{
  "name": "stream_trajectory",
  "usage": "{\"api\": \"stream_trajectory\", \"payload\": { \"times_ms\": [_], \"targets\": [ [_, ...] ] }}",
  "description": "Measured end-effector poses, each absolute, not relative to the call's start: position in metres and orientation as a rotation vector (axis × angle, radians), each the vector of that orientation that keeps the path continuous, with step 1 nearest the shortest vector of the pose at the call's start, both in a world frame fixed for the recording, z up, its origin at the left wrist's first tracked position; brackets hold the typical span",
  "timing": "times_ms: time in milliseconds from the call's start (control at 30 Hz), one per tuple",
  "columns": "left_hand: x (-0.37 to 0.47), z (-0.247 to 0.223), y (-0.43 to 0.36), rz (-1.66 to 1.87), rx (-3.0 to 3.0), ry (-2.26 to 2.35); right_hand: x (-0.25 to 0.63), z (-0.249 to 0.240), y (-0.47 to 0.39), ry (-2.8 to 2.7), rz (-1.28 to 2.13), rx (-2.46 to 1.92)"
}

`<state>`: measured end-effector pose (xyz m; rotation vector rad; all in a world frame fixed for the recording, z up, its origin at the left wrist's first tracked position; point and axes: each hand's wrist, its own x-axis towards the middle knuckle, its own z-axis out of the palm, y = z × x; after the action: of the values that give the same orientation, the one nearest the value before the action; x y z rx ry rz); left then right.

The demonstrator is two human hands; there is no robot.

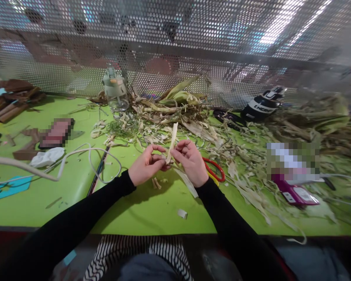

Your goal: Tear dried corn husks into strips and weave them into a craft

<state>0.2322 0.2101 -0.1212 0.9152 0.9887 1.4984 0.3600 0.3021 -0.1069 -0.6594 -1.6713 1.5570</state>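
Both hands meet above the green table (163,218), around a pale strip of dried corn husk (174,136) that stands nearly upright. My right hand (192,162) pinches the strip between thumb and fingers. My left hand (145,167) closes thumb and fingertips on its lower end. A second long pale husk strip (187,181) trails down below my right hand; whether it is held too, I cannot tell. Just right of that hand lies a red loop handle (218,168), apparently of scissors, partly hidden by the wrist. Small husk bits (156,183) lie under the hands.
A heap of dried corn husks (175,103) and shreds lies behind the hands, beside a clear bottle (115,89). At right are a black bottle (263,104) and a magenta object (294,193). A white cable (90,150) and white palette (47,157) lie left. A perforated metal screen (163,47) stands behind.
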Motion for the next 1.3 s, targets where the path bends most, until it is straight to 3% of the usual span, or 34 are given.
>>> {"api": "stream_trajectory", "payload": {
  "times_ms": [367,633,1067,1300],
  "targets": [
    [0.228,-0.12,0.214,1.557,0.632,1.098,0.363,-0.103,0.3,-1.944,1.134,-0.552],
    [0.225,-0.126,0.211,1.502,1.02,1.188,0.363,-0.101,0.297,-2.227,0.924,-0.525],
    [0.222,-0.112,0.214,1.595,0.397,1.128,0.363,-0.112,0.3,-2.267,0.767,-0.52],
    [0.222,-0.12,0.214,1.57,0.729,1.153,0.363,-0.109,0.296,-2.172,0.87,-0.603]
  ]
}}
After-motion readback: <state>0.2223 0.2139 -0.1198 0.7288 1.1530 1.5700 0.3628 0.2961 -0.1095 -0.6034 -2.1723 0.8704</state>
